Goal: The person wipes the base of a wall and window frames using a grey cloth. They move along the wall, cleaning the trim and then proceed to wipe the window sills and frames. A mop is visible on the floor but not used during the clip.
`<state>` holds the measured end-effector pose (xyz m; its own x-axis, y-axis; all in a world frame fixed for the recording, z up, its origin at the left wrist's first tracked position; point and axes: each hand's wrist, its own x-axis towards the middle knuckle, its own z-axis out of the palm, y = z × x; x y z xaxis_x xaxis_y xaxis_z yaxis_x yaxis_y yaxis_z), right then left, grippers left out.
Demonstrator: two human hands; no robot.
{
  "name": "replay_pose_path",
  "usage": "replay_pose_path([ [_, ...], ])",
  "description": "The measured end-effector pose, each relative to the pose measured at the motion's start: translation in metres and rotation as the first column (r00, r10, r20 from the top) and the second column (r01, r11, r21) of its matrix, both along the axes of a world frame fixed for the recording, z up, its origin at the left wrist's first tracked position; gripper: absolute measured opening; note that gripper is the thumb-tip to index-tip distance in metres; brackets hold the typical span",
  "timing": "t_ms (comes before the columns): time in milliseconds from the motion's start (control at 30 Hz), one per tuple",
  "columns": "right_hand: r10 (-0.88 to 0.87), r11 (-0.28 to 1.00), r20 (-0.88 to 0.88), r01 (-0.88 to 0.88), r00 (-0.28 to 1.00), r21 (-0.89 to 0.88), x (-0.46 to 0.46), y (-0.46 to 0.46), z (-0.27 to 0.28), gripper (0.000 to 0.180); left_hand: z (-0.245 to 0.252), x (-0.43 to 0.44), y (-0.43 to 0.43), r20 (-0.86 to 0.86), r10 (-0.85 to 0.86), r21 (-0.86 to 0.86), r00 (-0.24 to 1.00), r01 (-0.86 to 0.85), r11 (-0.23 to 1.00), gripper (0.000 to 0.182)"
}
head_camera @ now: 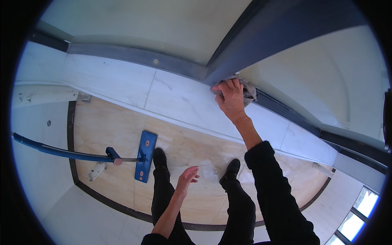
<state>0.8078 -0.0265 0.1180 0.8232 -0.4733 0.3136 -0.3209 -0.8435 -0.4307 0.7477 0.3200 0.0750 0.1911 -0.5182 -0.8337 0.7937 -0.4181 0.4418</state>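
Note:
My right hand (231,99) grips a crumpled grey cloth (250,91) and presses it to the foot of a dark metal window post (232,52). Beneath that hand runs a white marble-patterned tiled sill (186,92), which meets the lower window frame (131,55). My left hand (187,180) hangs in the air above the floor, holding nothing, its fingers loosely bent and apart. Both of my shoes stand on the beige tiled floor (190,202). Part of the cloth is hidden under my right fingers.
A blue flat mop (146,156) lies by my left shoe, its handle (61,150) reaching left. A short white pipe stub (96,171) rises from the floor nearby. Another white pipe (46,95) is at the left wall. Frosted glass panes (137,21) stand beyond the sill.

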Motion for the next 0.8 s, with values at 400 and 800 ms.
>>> replay_pose_path([
  [400, -0.047, 0.999, -0.209, 0.044, 0.977, -0.016, -0.03, 0.007, -0.002, 0.013, -0.013, 0.028, -0.025, 0.006, 0.054, -0.099, 0.999, -0.054, 0.994, 0.039],
  [800, -0.039, 0.99, -0.018, 0.036, 0.999, -0.138, 0.008, 0.01, -0.004, 0.017, -0.006, 0.022, -0.041, -0.052, 0.071, -0.108, 0.996, -0.076, 0.991, 0.041],
])
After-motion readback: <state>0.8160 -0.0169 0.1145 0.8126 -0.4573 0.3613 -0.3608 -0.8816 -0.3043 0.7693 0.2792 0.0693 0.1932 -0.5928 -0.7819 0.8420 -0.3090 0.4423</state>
